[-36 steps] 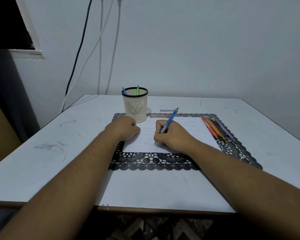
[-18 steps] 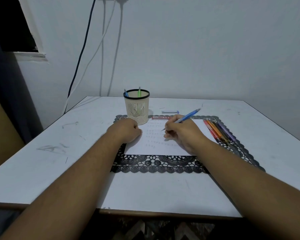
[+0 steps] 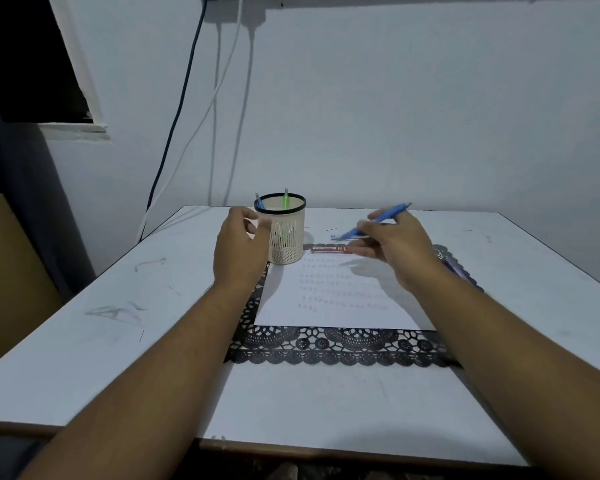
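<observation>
right hand (image 3: 395, 247): fingers pinch pen (image 3: 378, 221), in the air over paper's (image 3: 326, 313) far edge, right of cup (image 3: 288, 240) | left hand (image 3: 239, 244): fingers loosely curled, holding nothing, just beside cup | risk: light cup may tip if hand or pen knocks its rim

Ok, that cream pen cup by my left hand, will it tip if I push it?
Probably light: the pen cup looks like thin perforated plastic and holds only two pens. Taller than wide, so a push near its rim may tip it; a low push likely slides it.
</observation>
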A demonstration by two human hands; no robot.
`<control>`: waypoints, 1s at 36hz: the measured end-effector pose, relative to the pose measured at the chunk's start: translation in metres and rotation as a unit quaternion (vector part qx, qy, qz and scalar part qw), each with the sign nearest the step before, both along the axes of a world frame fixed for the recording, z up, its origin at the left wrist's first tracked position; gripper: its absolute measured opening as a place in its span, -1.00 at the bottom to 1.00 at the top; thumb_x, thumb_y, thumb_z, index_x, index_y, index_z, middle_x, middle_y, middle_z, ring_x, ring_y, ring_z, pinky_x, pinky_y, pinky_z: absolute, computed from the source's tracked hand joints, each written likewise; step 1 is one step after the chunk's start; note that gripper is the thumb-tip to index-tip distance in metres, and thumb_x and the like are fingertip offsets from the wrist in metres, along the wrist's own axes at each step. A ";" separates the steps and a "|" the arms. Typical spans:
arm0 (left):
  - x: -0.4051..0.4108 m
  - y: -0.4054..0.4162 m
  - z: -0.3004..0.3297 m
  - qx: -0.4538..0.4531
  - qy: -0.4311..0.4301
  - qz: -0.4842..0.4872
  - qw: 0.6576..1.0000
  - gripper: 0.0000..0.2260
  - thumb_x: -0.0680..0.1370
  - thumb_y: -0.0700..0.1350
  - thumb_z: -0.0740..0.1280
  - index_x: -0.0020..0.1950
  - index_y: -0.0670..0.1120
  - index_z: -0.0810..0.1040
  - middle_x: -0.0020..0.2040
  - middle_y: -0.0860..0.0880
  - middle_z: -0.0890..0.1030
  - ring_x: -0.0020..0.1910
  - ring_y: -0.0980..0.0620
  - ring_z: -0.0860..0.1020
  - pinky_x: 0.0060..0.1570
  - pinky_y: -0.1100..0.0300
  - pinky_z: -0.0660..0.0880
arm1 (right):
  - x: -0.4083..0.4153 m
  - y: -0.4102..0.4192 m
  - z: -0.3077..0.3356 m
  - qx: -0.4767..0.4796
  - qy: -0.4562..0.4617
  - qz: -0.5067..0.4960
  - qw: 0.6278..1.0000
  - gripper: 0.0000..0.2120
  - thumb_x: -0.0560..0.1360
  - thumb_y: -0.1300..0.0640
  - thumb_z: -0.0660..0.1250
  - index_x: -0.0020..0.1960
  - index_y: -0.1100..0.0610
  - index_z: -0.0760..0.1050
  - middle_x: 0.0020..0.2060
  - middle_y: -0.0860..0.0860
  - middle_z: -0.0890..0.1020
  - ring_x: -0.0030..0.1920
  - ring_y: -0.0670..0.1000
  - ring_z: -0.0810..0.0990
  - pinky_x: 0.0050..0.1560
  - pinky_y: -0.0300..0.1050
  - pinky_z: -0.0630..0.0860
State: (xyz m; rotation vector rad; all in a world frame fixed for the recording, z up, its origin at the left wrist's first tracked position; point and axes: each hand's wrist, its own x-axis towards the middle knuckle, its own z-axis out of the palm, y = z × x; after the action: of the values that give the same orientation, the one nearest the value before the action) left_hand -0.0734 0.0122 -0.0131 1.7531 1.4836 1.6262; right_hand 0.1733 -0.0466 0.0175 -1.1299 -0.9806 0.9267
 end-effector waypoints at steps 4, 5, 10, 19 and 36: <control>-0.001 0.010 -0.007 -0.054 -0.042 -0.032 0.997 -0.44 0.55 0.27 0.42 0.43 0.08 0.33 0.23 0.02 0.49 0.28 -0.10 0.51 0.21 -0.18 0.56 | -0.005 0.009 0.021 0.070 0.009 -0.045 0.996 -0.86 0.72 0.08 0.28 0.06 0.15 0.51 -0.18 0.11 0.76 -0.24 0.10 0.76 -0.19 -0.07 0.72; 0.000 0.011 -0.009 -0.068 -0.037 -0.040 0.996 -0.33 0.51 0.30 0.45 0.49 0.10 0.26 0.29 0.02 0.47 0.34 -0.10 0.46 0.27 -0.18 0.53 | -0.007 0.010 0.026 0.084 0.006 -0.049 0.995 -0.82 0.73 0.07 0.25 0.05 0.15 0.52 -0.16 0.12 0.75 -0.22 0.09 0.76 -0.19 -0.07 0.71; 0.003 0.019 -0.015 -0.145 -0.012 -0.091 0.985 0.06 0.39 0.23 0.60 0.65 0.18 -0.06 0.52 -0.04 0.40 0.48 -0.12 0.40 0.40 -0.17 0.41 | -0.018 0.022 0.052 0.120 -0.100 -0.055 0.986 -0.87 0.69 0.12 0.34 0.07 0.16 0.61 -0.07 0.16 0.68 -0.15 0.07 0.76 -0.19 -0.23 0.67; 0.006 0.028 -0.020 -0.158 0.011 -0.116 0.981 0.08 0.52 0.00 0.56 0.69 0.09 -0.23 0.55 -0.03 0.44 0.38 -0.06 0.53 0.28 -0.04 0.48 | -0.051 0.047 0.077 0.239 -0.308 -0.052 0.919 -0.47 0.59 0.27 0.43 0.46 0.03 0.32 -0.19 0.12 0.64 -0.16 0.10 0.70 -0.06 0.12 0.70; 0.001 0.032 -0.026 -0.124 0.027 -0.104 0.987 -0.01 0.52 -0.05 0.56 0.69 0.05 -0.09 0.43 -0.04 0.52 0.10 0.13 0.51 0.07 0.15 0.42 | -0.079 0.096 0.058 0.147 -0.594 -0.073 0.788 -0.45 0.58 0.09 0.40 0.50 -0.04 0.29 -0.11 0.05 0.65 -0.16 0.11 0.61 -0.28 -0.09 0.40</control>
State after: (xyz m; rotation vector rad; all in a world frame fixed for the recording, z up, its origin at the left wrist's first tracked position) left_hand -0.0726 0.0443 -0.0389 1.7556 1.4045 1.2446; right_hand 0.0944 0.0492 0.0757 -1.4737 -1.9181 -0.2166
